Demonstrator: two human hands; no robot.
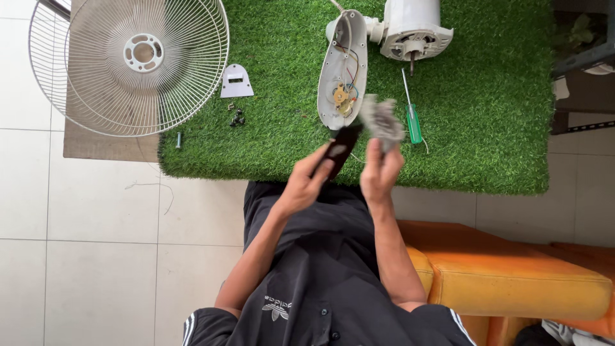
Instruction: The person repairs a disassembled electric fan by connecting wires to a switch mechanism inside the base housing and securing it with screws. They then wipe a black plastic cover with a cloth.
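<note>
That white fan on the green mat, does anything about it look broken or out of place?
It lies in pieces. The wire guard sits off to the side, half off the green mat. The open housing shows bare wiring beside the motor. Loose screws are scattered nearby. I cannot see actual breakage.

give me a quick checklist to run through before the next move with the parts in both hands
1. Left hand has a firm hold on the black part: ok, fingers wrap its lower end.
2. Right hand has a firm hold on the grey part: ok, pinched at its base, held upright.
3. Open fan housing lies steady on the green mat with wires showing: ok.
4. Green-handled screwdriver within reach: ok, lying right beside the right hand.
5. Loose screws kept together: ok, a small cluster near the white bracket; count cannot tell.
6. Which way the grey part faces: cannot tell, blurred.
</note>
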